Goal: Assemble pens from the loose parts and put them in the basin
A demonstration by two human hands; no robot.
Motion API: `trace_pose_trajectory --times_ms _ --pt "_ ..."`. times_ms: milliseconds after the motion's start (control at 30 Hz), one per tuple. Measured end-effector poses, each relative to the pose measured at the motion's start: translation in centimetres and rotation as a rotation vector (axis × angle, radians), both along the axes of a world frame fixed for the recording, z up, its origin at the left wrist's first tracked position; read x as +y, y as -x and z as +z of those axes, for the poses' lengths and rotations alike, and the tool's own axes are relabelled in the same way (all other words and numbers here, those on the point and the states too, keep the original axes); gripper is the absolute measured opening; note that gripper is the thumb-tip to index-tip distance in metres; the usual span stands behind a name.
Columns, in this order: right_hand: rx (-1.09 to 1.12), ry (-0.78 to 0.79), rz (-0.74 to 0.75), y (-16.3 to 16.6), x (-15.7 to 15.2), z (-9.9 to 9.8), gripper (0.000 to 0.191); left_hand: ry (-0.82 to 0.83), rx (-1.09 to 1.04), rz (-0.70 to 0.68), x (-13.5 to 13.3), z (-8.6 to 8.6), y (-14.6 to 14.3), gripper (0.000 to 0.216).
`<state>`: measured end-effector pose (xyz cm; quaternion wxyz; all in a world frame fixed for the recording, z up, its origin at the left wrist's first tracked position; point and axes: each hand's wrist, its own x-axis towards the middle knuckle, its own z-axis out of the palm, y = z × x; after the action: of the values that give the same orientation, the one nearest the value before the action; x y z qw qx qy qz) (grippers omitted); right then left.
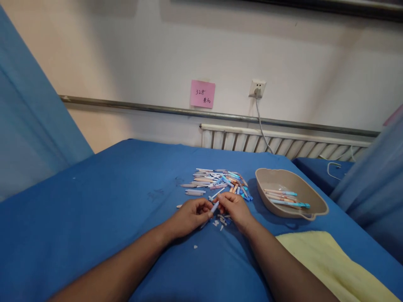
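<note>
over blue cloth [94, 209], left hand [191, 214] pinching a slim pale-lavender plastic pen barrel [214, 207], right hand [238, 210] pinching its upper end, small white pieces [221, 228] nearby

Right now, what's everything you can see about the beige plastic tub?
The beige, plastic-looking tub is rounded, with sloping walls, an open top and a looped lip at its near edge. It stands upright on the blue cloth, right of the mixed-colour heap of pen parts. Slim pale pens, some with turquoise ends, lie inside. The bare right hand isn't touching it.
</note>
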<state>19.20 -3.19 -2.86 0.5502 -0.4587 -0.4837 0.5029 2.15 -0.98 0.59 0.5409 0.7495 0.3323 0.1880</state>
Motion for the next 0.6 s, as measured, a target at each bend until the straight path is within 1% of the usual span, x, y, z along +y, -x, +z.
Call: trace_pose_trajectory --times_ms 67,200,300,367,467,533,600 --pt "0.038 -0.006 -0.082 -0.3 0.1 0.0 0.040 -0.098 0.067 0.000 -0.3 0.5 0.1 0.021" --pt "0.121 -0.021 -0.354 -1.7 0.6 0.0 0.039 -0.365 0.252 -0.024 -0.9 1.2 0.4 0.020" --pt "0.235 -0.045 -0.470 -2.5 1.0 0.2 0.037 -0.593 0.353 -0.021 -0.6 1.2 0.5 0.021" --pt "0.305 -0.044 -0.516 -2.7 1.2 0.2 0.036 -0.719 0.374 0.032 0.4 1.1 0.3 0.024" --pt "0.352 -0.048 -0.561 -2.7 1.5 0.1 0.036 -0.875 0.410 0.108 2.9 0.9 -0.3 0.026" --pt "0.355 -0.054 -0.564 -2.8 1.7 -0.1 0.036 -0.931 0.474 0.120 4.7 0.6 -0.9 0.025" --pt "0.349 -0.062 -0.562 -2.9 1.8 -0.3 0.035 -0.939 0.546 0.117 6.1 0.1 -1.4 0.024"
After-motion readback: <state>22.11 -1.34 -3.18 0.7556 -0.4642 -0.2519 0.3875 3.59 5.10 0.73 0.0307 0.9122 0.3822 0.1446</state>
